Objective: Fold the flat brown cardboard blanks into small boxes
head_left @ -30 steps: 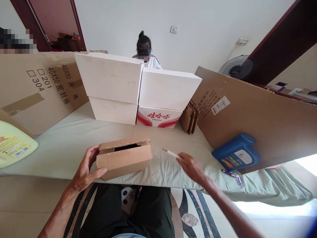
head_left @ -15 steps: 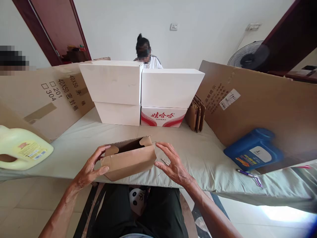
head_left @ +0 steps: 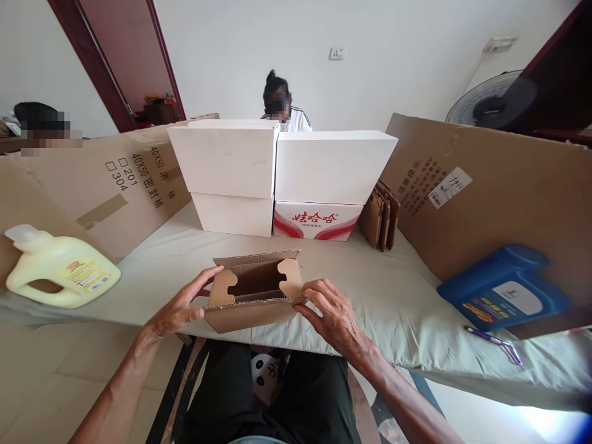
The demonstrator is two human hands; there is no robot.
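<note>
An open brown cardboard box [head_left: 254, 317] stands at the near edge of the cloth-covered table, with its top facing up. Its long front and back flaps are raised, and the notched end flaps lean inward over the dark interior. My left hand [head_left: 178, 305] spans the left end, fingers by the back corner and thumb at the front corner. At the right end, my right hand [head_left: 330, 311] pinches the front flap's corner between thumb and fingers. How firmly the left fingers press on the cardboard cannot be made out.
White boxes [head_left: 226, 160] stand stacked beyond, beside folded cardboard pieces [head_left: 382, 216]. Large cardboard panels flank the table [head_left: 161, 246]. A yellow jug [head_left: 69, 265] lies left; a blue bottle [head_left: 504, 287] and purple tool [head_left: 493, 342] lie right. Two other people sit beyond.
The box's front flap has come up and its opening shows more widely. My right hand has closed onto the flap's right corner. The whole view has shifted slightly left.
</note>
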